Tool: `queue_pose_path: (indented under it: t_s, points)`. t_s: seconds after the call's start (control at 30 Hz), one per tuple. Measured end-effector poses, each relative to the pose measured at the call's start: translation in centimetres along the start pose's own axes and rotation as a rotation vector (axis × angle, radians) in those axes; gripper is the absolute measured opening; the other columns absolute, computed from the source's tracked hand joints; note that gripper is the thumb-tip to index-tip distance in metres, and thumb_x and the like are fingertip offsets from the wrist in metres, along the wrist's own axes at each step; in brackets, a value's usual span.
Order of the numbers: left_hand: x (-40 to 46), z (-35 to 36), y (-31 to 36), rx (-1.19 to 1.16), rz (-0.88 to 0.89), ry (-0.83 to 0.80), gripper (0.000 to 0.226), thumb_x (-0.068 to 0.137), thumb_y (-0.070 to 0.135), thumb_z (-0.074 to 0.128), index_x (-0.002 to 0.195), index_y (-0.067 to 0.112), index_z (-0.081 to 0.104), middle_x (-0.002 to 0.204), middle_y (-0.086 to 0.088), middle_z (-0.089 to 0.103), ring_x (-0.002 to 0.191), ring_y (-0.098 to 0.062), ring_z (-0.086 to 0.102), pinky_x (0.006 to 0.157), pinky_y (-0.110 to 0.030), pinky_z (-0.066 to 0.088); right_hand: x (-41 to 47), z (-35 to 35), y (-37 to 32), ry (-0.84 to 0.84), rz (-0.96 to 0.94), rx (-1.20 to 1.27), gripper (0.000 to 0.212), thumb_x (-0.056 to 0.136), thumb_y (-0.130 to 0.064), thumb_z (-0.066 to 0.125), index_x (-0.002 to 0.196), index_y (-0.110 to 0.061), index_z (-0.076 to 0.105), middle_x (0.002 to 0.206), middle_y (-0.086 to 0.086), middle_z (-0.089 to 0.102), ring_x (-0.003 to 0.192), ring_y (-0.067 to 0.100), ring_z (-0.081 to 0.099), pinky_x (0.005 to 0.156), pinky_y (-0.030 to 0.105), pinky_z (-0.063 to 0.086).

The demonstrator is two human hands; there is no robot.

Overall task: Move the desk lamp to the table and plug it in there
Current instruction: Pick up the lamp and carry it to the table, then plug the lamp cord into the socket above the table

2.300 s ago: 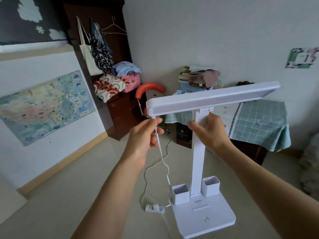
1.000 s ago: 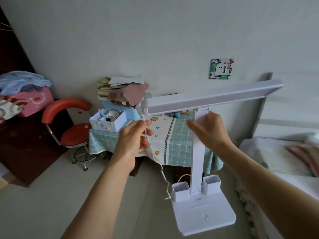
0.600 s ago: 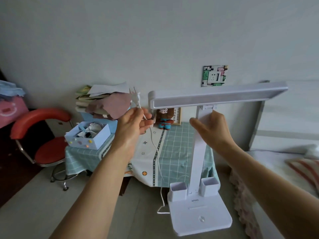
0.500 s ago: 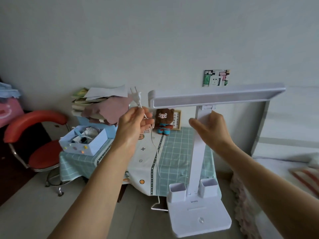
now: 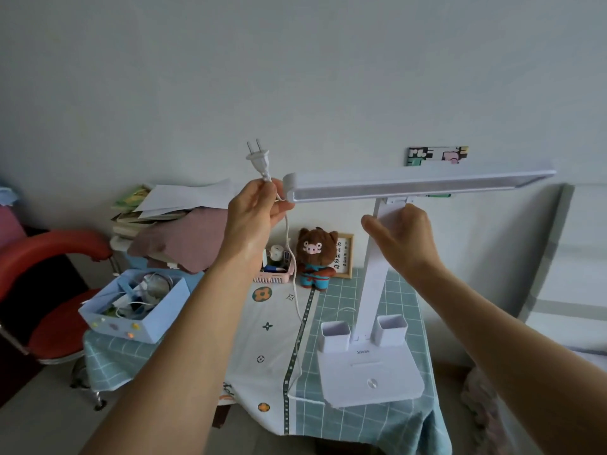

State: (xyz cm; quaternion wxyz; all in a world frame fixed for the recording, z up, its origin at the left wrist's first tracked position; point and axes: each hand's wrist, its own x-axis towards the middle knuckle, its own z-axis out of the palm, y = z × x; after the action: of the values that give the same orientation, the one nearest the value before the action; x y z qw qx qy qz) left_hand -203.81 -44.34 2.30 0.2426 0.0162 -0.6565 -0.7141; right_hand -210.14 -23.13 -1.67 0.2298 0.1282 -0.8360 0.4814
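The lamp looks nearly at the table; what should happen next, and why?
Probably lower the lamp onto the table: the right hand grips its stem, the base hangs over the checked cloth, and the left hand holds the plug free.

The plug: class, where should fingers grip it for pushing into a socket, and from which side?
Pinch the plug by its flat white body, from behind, opposite the prongs, which point up. The left hand holds only the cord below it; the flat faces probably suit thumb and forefinger.
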Motion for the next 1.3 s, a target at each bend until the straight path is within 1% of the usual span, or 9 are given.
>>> queue_pose_path:
  t_s: [0.1,0.33,0.63,0.73,0.83,1.03,1.1,1.2,1.3]
  points:
    - [2.5,1.0,-1.6,-0.006,-0.007,0.022,0.018,0.1,0.023,0.048,0.094,0.016,0.064,0.117,-0.019,0.067,0.092,-0.019,0.07,0.087,-0.027,0.052,2.5,1.5,2.2,-0.033,0.023,0.003,0.044,0.074,-0.033,0.069,0.054,-0.02,0.033,0.051,0.0,0.035,0.046,0.017,0.031,0.05,0.027,0.029]
    - [9.0,3.6,-5.3,-0.004,-0.04,0.12,0.024,0.099,0.021,0.05,0.111,0.004,0.062,0.119,-0.021,0.067,0.093,-0.02,0.07,0.087,-0.025,0.054,9.4,4.8,7.1,-0.118,0.023,0.026,0.038,0.071,-0.043,0.065,0.06,-0.02,0.038,0.055,0.0,0.044,0.053,0.022,0.039,0.057,0.031,0.037]
    - [18.2,9.1,-4.9,-0.047,0.195,0.203,0.02,0.1,0.017,0.046,0.086,0.015,0.06,0.093,-0.004,0.062,0.085,-0.008,0.062,0.086,-0.022,0.053,20.4,5.8,10.2,-0.146,-0.041,0.035,0.041,0.069,-0.05,0.06,0.057,-0.023,0.032,0.052,-0.002,0.038,0.046,0.017,0.032,0.054,0.028,0.033]
    - [20.5,10.5,-4.6,0.005,0.27,0.214,0.021,0.101,0.017,0.042,0.089,0.012,0.059,0.097,-0.005,0.061,0.083,-0.004,0.061,0.074,-0.014,0.048,23.0,5.9,10.2,-0.134,-0.082,0.046,0.044,0.074,-0.045,0.062,0.054,-0.02,0.032,0.049,-0.001,0.035,0.045,0.018,0.029,0.052,0.027,0.031]
    - [22.0,11.3,-4.9,0.087,0.304,0.239,0.024,0.102,0.021,0.04,0.093,0.01,0.059,0.097,-0.002,0.064,0.085,-0.006,0.066,0.073,-0.016,0.05,24.2,5.7,9.9,-0.146,-0.164,0.039,0.048,0.082,-0.031,0.065,0.049,-0.015,0.034,0.045,0.002,0.031,0.045,0.02,0.026,0.047,0.026,0.028]
    - [22.3,11.8,-7.9,0.015,0.164,0.241,0.024,0.099,0.017,0.046,0.082,0.019,0.063,0.084,0.009,0.068,0.086,-0.006,0.064,0.09,-0.029,0.052,24.9,7.0,12.0,-0.185,-0.139,0.0,0.046,0.082,-0.032,0.062,0.049,-0.015,0.035,0.044,0.002,0.031,0.044,0.02,0.026,0.049,0.026,0.03]
    - [21.5,11.9,-9.1,-0.052,0.091,0.236,0.023,0.097,0.009,0.049,0.081,0.018,0.064,0.078,0.011,0.069,0.083,-0.004,0.066,0.087,-0.026,0.055,24.3,7.7,13.2,-0.194,-0.089,-0.023,0.046,0.081,-0.036,0.062,0.052,-0.017,0.032,0.042,-0.003,0.032,0.041,0.016,0.027,0.05,0.026,0.03]
    - [20.2,11.8,-10.9,-0.068,0.03,0.193,0.016,0.095,0.004,0.051,0.089,0.012,0.064,0.09,-0.001,0.069,0.091,-0.007,0.068,0.084,-0.021,0.055,22.7,8.7,15.0,-0.214,-0.009,-0.046,0.045,0.078,-0.039,0.062,0.053,-0.02,0.03,0.043,-0.005,0.032,0.041,0.013,0.028,0.052,0.027,0.03]
    - [19.2,11.4,-12.4,-0.06,-0.026,0.187,0.019,0.096,0.003,0.048,0.094,0.012,0.064,0.099,-0.007,0.069,0.098,-0.013,0.067,0.091,-0.027,0.054,21.0,9.5,16.4,-0.239,0.052,-0.089,0.042,0.07,-0.052,0.055,0.054,-0.023,0.029,0.049,-0.004,0.032,0.044,0.013,0.026,0.055,0.028,0.034]
